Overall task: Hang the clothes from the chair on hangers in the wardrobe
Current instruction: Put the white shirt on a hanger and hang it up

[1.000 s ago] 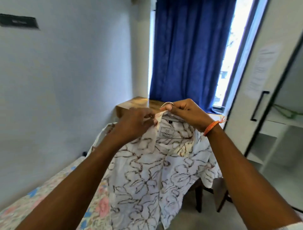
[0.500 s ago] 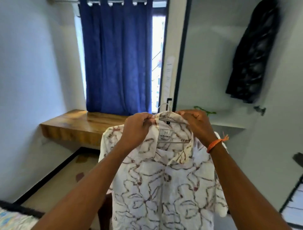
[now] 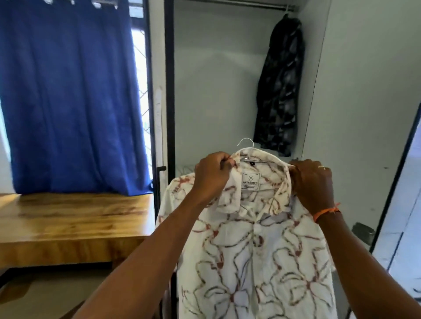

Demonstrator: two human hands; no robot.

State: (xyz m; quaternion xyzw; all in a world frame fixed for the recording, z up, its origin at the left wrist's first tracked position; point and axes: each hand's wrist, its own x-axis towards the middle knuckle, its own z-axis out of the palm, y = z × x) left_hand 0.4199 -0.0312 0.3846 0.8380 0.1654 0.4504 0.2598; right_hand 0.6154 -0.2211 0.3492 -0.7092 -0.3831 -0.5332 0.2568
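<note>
A white short-sleeved shirt with a brown floral line print (image 3: 255, 261) is held up on a thin silver wire hanger (image 3: 247, 148) in front of an open white wardrobe (image 3: 216, 79).

At far left a blue curtain (image 3: 70, 98) is seen above a wooden tabletop (image 3: 68, 218). The shirt's collar is pinched at its left end by the curled fingers of the left hand (image 3: 213, 174) and at its right end by the right hand (image 3: 312, 182), so the shirt is spread between the hands and hangs below them. Its long axis is vertical, collar up, inner label facing the camera; the hanger hook points up. The hem is cut off by the lower edge, and most of the hanger is hidden inside the collar. At right, a dark patterned garment (image 3: 280, 86) is hung from the wardrobe rail (image 3: 227, 2).
</note>
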